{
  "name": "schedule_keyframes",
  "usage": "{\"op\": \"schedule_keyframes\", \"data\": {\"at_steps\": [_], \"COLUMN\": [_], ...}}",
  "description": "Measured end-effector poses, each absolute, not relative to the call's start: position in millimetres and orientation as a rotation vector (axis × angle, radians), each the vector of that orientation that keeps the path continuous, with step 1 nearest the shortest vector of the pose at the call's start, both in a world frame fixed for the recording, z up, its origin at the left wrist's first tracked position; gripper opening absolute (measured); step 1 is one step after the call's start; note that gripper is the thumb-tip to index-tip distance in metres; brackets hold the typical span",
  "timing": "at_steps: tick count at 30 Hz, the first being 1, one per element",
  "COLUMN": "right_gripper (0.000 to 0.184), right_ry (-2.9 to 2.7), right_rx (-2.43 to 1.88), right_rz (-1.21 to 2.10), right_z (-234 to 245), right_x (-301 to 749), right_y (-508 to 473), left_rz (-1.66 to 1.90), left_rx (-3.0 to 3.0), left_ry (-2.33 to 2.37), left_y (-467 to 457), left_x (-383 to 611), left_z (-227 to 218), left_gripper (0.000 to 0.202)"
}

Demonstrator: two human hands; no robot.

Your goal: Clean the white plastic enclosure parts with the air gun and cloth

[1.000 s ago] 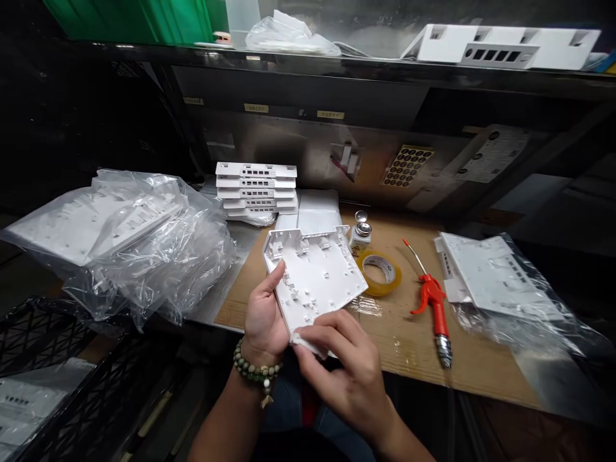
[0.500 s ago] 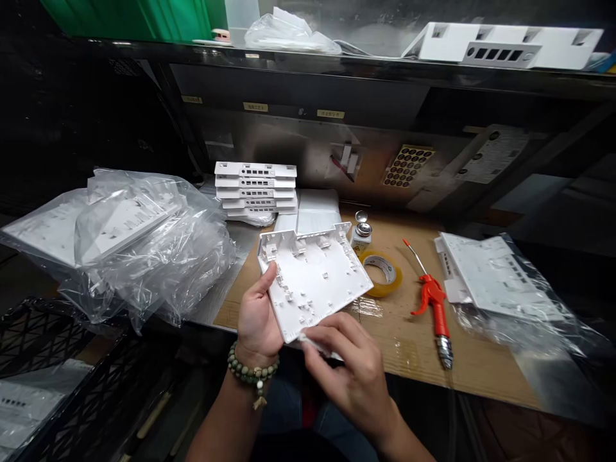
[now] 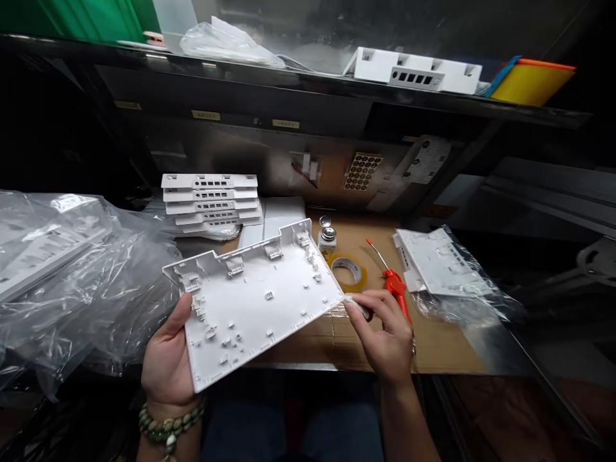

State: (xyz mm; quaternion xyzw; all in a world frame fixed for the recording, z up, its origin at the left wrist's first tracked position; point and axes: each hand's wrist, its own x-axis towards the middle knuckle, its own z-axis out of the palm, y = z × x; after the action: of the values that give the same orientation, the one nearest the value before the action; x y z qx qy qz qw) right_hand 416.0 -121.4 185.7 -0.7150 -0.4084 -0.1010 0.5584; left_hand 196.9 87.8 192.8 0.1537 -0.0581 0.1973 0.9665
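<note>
A white plastic housing panel [image 3: 260,308] is tilted above the bench, its inner side with clips and ribs facing me. My left hand [image 3: 171,359] grips its left edge, thumb on the near face and the other fingers hidden behind. At the panel's right corner, my right hand [image 3: 385,333] pinches a small white cloth [image 3: 359,307] against the edge. The cloth is mostly covered by the fingers. Just beyond that corner lie a roll of yellow tape [image 3: 360,276] and a small bottle with a metal top [image 3: 328,236].
A red air blow gun [image 3: 395,285] lies right of the tape. White housings [image 3: 209,199] are stacked at the back left. Bagged panels [image 3: 72,269] fill the left side, and another bagged panel [image 3: 440,260] lies right. A shelf [image 3: 289,76] crosses above the bench.
The panel has come closer and turned slightly. My right hand has moved with the cloth from the panel's bottom corner along the lower edge to the right corner. The view has shifted right.
</note>
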Motion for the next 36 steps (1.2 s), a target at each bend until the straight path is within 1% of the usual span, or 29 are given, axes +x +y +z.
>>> {"op": "schedule_keyframes", "data": {"at_steps": [8, 18, 22, 25, 28, 32, 36], "right_gripper": [0.013, 0.017, 0.012, 0.009, 0.009, 0.009, 0.008], "right_ry": [-1.012, -1.117, -1.021, -0.912, -0.890, -0.895, -0.901], "right_rx": [-1.705, -1.706, -1.754, -1.747, -1.681, -1.608, -1.591], "right_rz": [-0.251, -0.248, -0.271, -0.302, -0.329, -0.322, -0.297], "right_z": [177.9, 174.8, 164.5, 169.4, 188.3, 212.4, 217.1], "right_x": [416.2, 409.7, 426.1, 437.8, 440.6, 440.7, 440.8], "right_y": [-121.2, -122.2, -125.8, -124.8, -114.0, -90.4, -75.6], "left_rz": [0.374, 0.233, 0.194, 0.233, 0.275, 0.247, 0.234], "left_rx": [0.291, 0.324, 0.315, 0.293, 0.276, 0.271, 0.300], "left_ry": [-0.182, -0.305, -0.352, -0.323, -0.265, -0.229, -0.193], "left_y": [89.4, 94.8, 95.8, 94.1, 89.4, 79.7, 70.5], "left_x": [197.2, 186.9, 185.7, 185.5, 187.2, 190.6, 192.7], "left_z": [185.1, 176.5, 172.6, 170.3, 170.4, 172.7, 174.1], "left_gripper": [0.069, 0.086, 0.091, 0.085, 0.076, 0.075, 0.075]}}
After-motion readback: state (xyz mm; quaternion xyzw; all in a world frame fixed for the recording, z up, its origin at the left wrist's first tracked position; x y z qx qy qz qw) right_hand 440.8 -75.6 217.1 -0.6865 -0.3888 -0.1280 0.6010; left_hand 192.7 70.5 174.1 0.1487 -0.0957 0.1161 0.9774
